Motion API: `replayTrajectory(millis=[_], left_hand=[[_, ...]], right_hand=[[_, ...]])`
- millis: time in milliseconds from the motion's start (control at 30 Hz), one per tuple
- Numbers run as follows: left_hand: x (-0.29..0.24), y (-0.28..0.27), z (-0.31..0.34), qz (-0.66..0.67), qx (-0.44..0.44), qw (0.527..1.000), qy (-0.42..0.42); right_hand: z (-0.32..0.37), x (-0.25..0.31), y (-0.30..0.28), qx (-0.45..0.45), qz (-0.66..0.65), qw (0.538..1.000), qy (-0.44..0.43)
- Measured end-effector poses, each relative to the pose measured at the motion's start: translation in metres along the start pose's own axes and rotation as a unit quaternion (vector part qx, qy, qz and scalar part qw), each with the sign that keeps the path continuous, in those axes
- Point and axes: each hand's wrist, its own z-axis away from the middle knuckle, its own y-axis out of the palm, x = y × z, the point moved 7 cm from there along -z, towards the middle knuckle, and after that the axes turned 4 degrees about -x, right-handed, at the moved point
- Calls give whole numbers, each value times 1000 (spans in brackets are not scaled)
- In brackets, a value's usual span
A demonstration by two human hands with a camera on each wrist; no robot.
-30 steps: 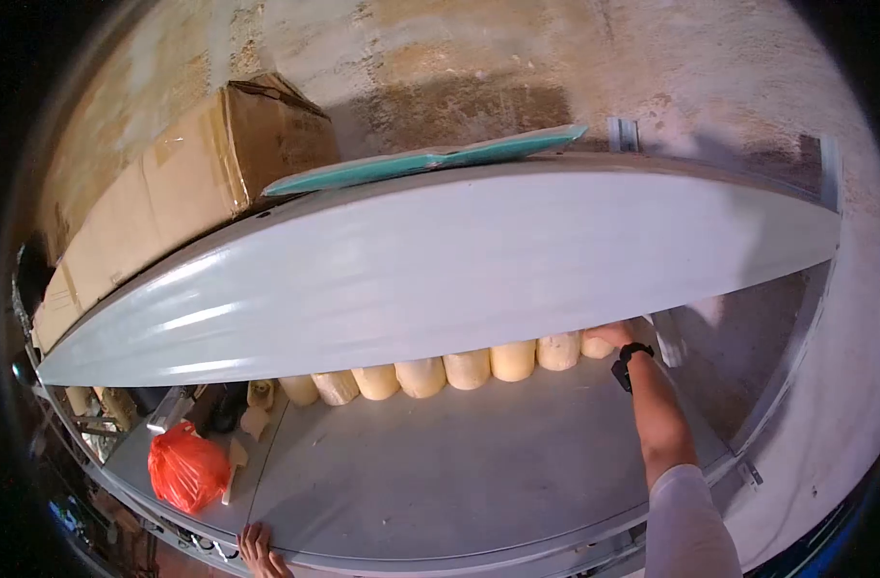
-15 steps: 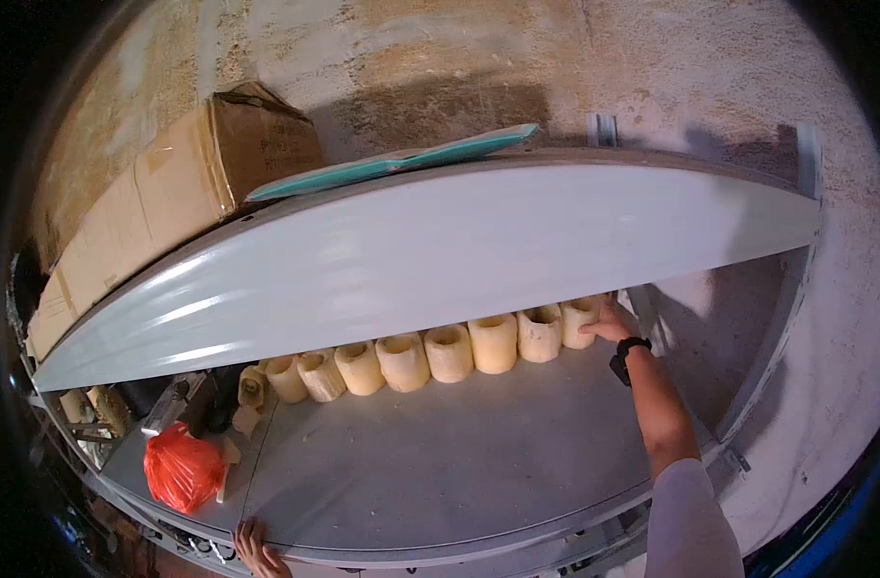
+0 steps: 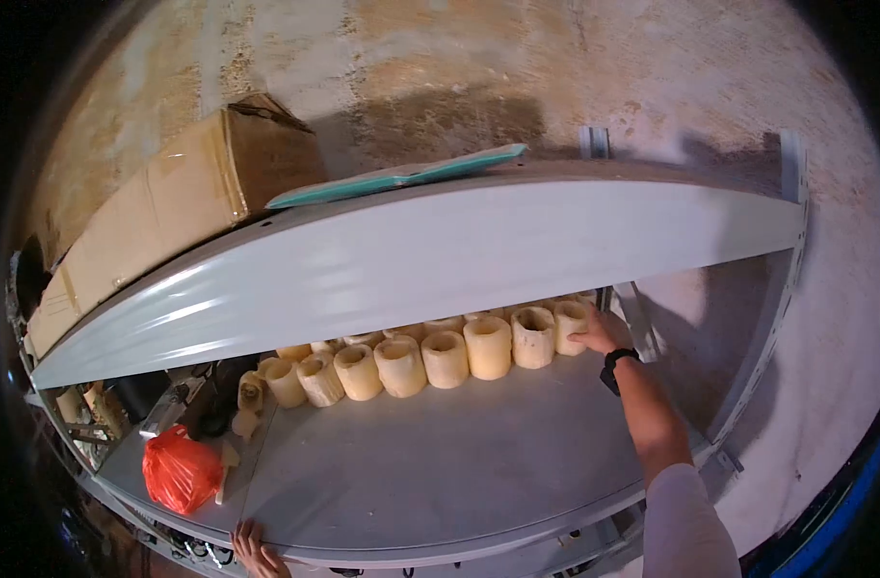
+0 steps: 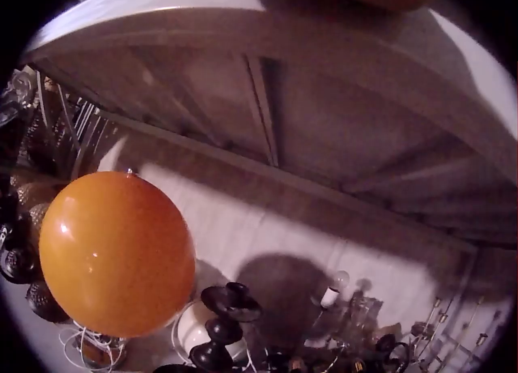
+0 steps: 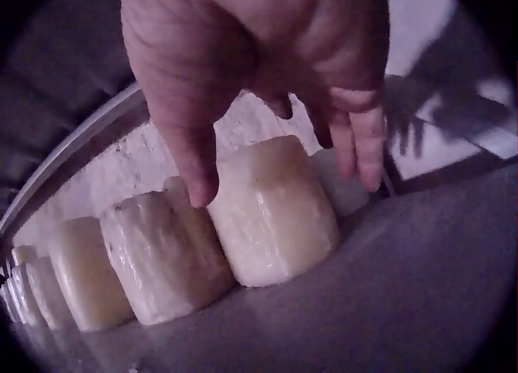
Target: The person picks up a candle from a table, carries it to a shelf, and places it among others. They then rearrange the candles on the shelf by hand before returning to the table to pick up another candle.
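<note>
In the head view, a row of hollow, cream, waxy candle cylinders (image 3: 446,361) stands upright on the grey shelf (image 3: 420,453). My right hand (image 3: 604,332) is at the cylinder on the row's right end (image 3: 572,329). In the right wrist view, the thumb (image 5: 200,166) lies along that cylinder's left side (image 5: 275,219). The fingers (image 5: 368,142) reach down past its right side, fairly straight, with a gap to the wax. My left hand (image 3: 255,551) rests on the shelf's front edge, fingers laid over it, left of centre.
An upper shelf's pale front panel (image 3: 440,260) overhangs the cylinders. On it lie a cardboard box (image 3: 170,193) and a teal flat piece (image 3: 401,180). A red plastic bag (image 3: 182,470) sits at left. Below the shelf are an orange round object (image 4: 117,255) and lamp-like parts (image 4: 231,304).
The head view has shifted, showing the cylinders' open tops and part of a second row behind. My right hand stays by the end cylinder; my left hand stays on the edge.
</note>
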Motion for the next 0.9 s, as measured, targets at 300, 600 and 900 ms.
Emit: replayTrajectory(millis=[300, 600, 900], left_hand=[[-6, -1, -5, 7, -1, 1000, -10], [-15, -3, -11, 22, -11, 1000, -11], [-9, -2, -7, 15, -22, 1000, -1]], right_hand=[[-53, -43, 53, -45, 2, 998, 38], [-57, -51, 51, -60, 7, 998, 8], [-52, -57, 55, -57, -79, 995, 28]])
